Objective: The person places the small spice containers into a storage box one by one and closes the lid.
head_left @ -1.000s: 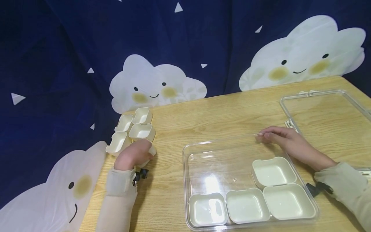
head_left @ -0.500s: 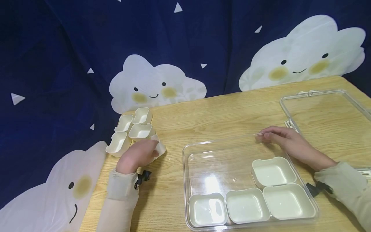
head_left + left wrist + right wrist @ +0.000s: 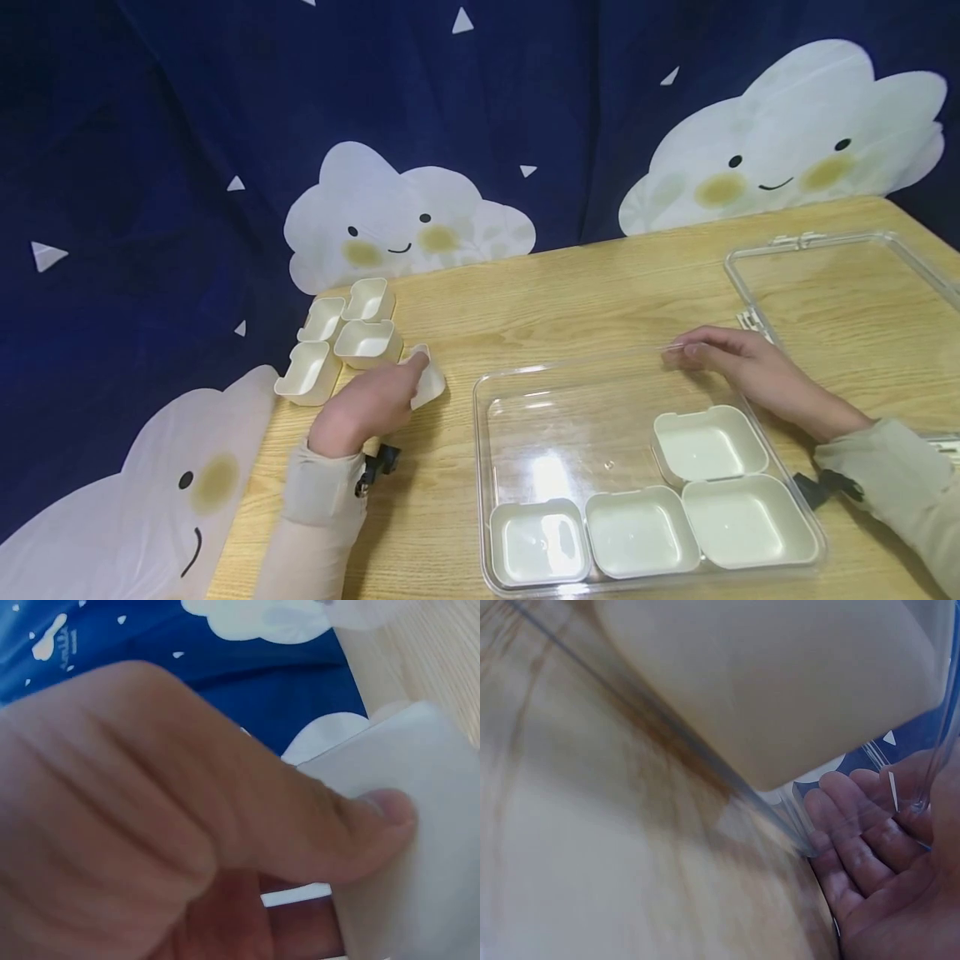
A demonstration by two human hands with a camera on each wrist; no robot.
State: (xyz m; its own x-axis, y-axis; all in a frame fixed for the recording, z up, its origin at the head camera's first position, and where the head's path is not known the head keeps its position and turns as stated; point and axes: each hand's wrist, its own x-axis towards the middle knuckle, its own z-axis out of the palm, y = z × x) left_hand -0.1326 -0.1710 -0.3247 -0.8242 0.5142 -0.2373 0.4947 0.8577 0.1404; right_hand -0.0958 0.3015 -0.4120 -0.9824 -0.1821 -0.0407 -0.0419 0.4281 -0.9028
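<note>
My left hand (image 3: 367, 406) pinches a small cream plastic bin (image 3: 429, 385), held tilted just right of a group of similar bins. In the left wrist view the thumb (image 3: 375, 821) presses flat on the wall of the bin (image 3: 442, 847), with other fingers partly hidden beneath. My right hand (image 3: 757, 379) holds the far right corner of a clear plastic box (image 3: 555, 417). Several cream bins (image 3: 641, 532) sit inside this box, in a row along its near side and one behind at the right. The right wrist view shows the fingers (image 3: 866, 862) around the box's corner.
Several cream bins (image 3: 367, 343) stand grouped at the table's far left edge. A clear lid-like frame (image 3: 847, 242) with white clips lies at the right on the wooden table (image 3: 525, 308). Behind hangs a dark blue cloth (image 3: 450, 100) with clouds.
My left hand has drawn one bin out of the left group, moving it right and tilting it. The right hand and the clear box have stayed in place.
</note>
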